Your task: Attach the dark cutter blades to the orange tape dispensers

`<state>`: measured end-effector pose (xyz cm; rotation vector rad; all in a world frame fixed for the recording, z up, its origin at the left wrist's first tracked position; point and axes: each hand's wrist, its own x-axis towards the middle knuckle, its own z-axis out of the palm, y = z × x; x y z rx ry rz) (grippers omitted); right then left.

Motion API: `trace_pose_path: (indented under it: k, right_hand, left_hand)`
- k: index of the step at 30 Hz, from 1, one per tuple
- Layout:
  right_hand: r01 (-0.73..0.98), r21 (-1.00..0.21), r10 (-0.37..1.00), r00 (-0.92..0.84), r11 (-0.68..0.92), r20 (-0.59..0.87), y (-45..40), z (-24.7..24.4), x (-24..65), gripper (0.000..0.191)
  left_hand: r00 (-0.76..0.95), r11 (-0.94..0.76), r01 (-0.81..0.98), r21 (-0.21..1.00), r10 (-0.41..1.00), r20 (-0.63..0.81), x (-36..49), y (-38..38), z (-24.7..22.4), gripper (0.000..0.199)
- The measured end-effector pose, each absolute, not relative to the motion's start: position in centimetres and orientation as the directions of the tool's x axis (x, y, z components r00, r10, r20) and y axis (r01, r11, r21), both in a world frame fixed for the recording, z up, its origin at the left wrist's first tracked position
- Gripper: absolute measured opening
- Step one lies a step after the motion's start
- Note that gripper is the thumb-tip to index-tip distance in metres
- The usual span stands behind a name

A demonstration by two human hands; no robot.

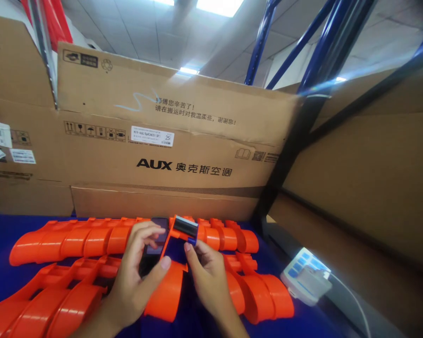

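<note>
My right hand is closed around the edge of an orange tape dispenser, its thumb on a small blue part at the top. A black piece with a pale serrated edge sits at the dispenser's upper end. To the left of it, my left hand has its fingers apart, with the thumb close to the dispenser's side. Whether that thumb touches it I cannot tell. Behind the left fingers lies a dark phone, partly hidden. Similar orange dispensers line the blue surface in two rows.
The front row of dispensers continues on both sides of my hands. A large cardboard panel stands at the back. A blue metal post rises at the right. Near it, a white power strip holds a plugged-in charger with a cable.
</note>
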<state>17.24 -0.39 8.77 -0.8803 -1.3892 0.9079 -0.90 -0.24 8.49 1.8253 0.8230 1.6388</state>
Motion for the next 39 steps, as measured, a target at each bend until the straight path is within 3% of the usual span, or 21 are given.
trace_pose_path:
  k: [4,9,13,20,32,39]
  right_hand:
    - [-0.035,-0.923,0.923,-0.023,0.384,0.385,-0.7,8.5,16.9,0.030]
    - [0.089,-0.922,0.926,-0.033,0.378,0.376,-1.2,8.4,16.5,0.030]
    - [0.178,-0.908,0.925,-0.048,0.379,0.377,-1.4,8.5,16.2,0.024]
    - [0.272,-0.877,0.918,-0.098,0.396,0.384,-1.2,8.1,16.3,0.017]
    - [0.341,-0.834,0.898,-0.089,0.434,0.431,-1.4,8.7,16.4,0.023]
    - [0.242,-0.873,0.900,-0.008,0.424,0.435,-1.0,7.6,16.1,0.026]
  left_hand:
    - [0.122,-0.434,-0.197,0.879,0.879,0.461,-0.1,0.3,7.2,0.053]
    - [0.047,-0.288,-0.316,0.904,0.947,0.318,0.1,-0.1,6.8,0.048]
    - [0.003,-0.296,-0.367,0.882,0.948,0.319,-0.2,-0.2,7.3,0.047]
    - [-0.011,-0.315,-0.300,0.901,0.945,0.326,-0.3,-0.6,7.9,0.043]
    - [-0.003,-0.306,-0.305,0.902,0.947,0.320,-0.5,-0.2,7.6,0.043]
    - [0.001,-0.143,-0.563,0.814,0.985,0.175,-0.4,-0.3,7.3,0.042]
